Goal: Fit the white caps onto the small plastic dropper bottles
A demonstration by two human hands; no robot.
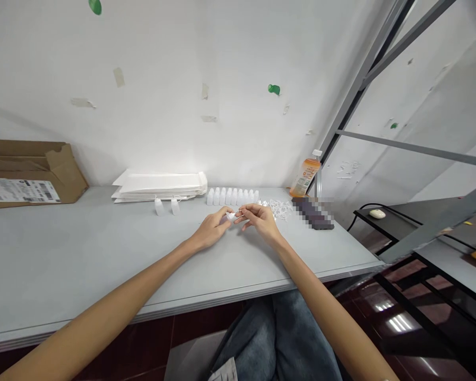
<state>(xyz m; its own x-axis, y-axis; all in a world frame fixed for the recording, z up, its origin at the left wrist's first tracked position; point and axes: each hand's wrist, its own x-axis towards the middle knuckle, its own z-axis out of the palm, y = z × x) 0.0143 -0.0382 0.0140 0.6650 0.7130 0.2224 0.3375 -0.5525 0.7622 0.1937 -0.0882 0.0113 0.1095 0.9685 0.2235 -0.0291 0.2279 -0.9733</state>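
My left hand (212, 227) and my right hand (262, 222) meet above the middle of a pale grey table (103, 243). A small white plastic bottle (230, 216) lies between them, gripped by my left fingers. My right fingertips pinch at its narrow end, and any small part there is too small to make out. Just beyond my hands stands a tight row of several white plastic bottles (232, 197). To the right of that row lies a loose heap of small white plastic pieces (277, 209), near my right hand.
Two single white bottles (167, 207) stand by a stack of white paper bags (158, 186). An orange drink bottle (304, 177) and a pixelated dark flat object (313, 213) are at the back right. A flattened cardboard box (35, 172) sits at the left, against the wall.
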